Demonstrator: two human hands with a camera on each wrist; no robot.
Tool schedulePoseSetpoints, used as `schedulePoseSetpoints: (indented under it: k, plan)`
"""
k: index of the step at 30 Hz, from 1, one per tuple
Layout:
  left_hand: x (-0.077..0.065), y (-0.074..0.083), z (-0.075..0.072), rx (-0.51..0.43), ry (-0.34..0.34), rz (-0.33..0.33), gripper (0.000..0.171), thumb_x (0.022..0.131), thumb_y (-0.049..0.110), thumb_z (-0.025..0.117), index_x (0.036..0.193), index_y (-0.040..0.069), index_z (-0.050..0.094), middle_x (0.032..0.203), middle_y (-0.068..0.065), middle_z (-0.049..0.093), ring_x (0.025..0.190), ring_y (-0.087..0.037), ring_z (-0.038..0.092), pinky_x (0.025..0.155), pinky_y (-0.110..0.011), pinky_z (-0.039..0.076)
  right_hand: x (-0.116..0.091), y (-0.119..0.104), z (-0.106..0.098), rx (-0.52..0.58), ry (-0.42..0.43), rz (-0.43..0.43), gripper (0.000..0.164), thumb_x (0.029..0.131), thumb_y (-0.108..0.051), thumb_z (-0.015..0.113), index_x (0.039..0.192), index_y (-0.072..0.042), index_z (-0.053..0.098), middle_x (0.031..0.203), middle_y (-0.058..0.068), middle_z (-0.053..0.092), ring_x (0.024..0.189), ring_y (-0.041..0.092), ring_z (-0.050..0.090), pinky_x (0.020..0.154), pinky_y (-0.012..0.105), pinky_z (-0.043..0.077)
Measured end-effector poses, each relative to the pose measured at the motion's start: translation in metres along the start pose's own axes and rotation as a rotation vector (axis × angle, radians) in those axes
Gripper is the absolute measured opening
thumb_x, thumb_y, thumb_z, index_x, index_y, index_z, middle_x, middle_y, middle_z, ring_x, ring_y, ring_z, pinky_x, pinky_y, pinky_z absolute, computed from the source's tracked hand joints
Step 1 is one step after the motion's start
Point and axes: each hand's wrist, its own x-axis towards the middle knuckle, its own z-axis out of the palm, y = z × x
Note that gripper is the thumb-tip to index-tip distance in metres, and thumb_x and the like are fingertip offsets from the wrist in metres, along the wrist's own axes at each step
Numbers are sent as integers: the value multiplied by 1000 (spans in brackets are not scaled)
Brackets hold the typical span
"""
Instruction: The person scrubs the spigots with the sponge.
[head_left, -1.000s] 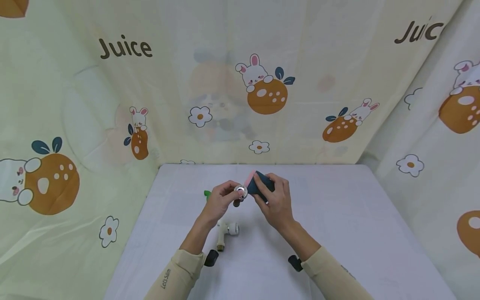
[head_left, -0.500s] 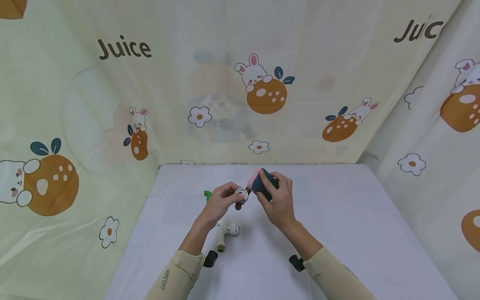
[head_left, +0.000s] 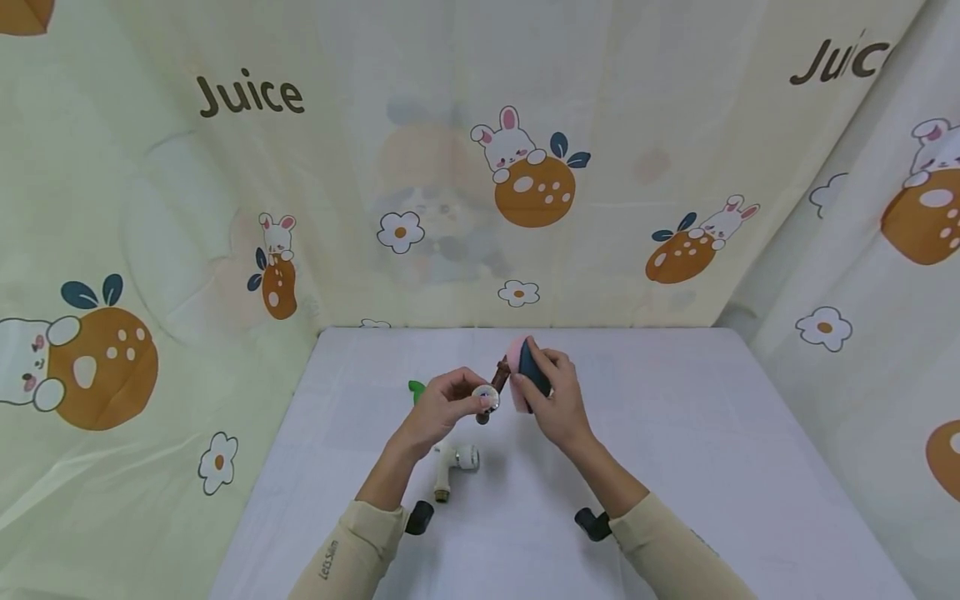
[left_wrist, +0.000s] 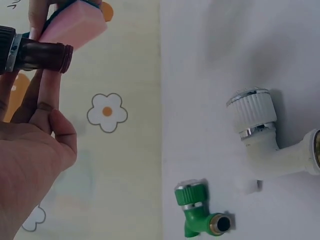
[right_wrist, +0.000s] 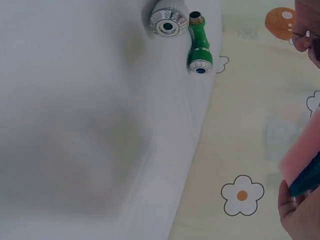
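Note:
My left hand holds a dark brown tap by its silver-rimmed round knob, above the table. In the left wrist view the tap's brown threaded spout end points right, past the fingers. My right hand grips a sponge with a pink foam side and a dark teal scouring side. The pink foam faces the tap, and its edge is right at the brown body in the head view. Most of the tap lies outside the right wrist view.
On the white table below the hands lies a white tap with a ribbed knob. Farther back a smaller green tap lies near the table's edge, partly behind the left hand in the head view. A printed curtain hangs behind the table.
The sponge has turned in my right hand, so its pink side shows more and stands more upright. More of the tap's brown body is visible. My left hand has shifted slightly down and right.

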Motion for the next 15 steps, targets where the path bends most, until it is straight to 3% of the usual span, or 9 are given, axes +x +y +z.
schedulePoseSetpoints:
  k: [4, 8, 15]
  plan:
    - [-1, -2, -3, 19, -9, -3, 17, 97, 16, 73, 110, 5, 71, 99, 0, 70, 91, -20, 63, 89, -36, 51, 2, -2, -2, 94, -87, 91, 59, 103, -30, 65, 159, -25, 45, 144, 17, 50, 124, 32, 48, 96, 51, 52]
    - [-2, -1, -4, -9, -30, 1, 20, 97, 16, 73, 112, 4, 70, 100, 0, 70, 92, -19, 64, 93, -39, 52, 4, -2, -4, 265, -174, 181, 51, 106, -33, 59, 155, -21, 51, 140, 15, 58, 117, 27, 53, 91, 38, 50]
    - [-3, 4, -4, -75, -53, 8, 14, 100, 16, 67, 110, 6, 70, 100, 2, 73, 97, -18, 67, 97, -39, 52, 4, -2, -5, 558, -314, 297, 50, 109, -40, 50, 150, -12, 56, 143, 10, 63, 118, 20, 59, 97, 34, 49]
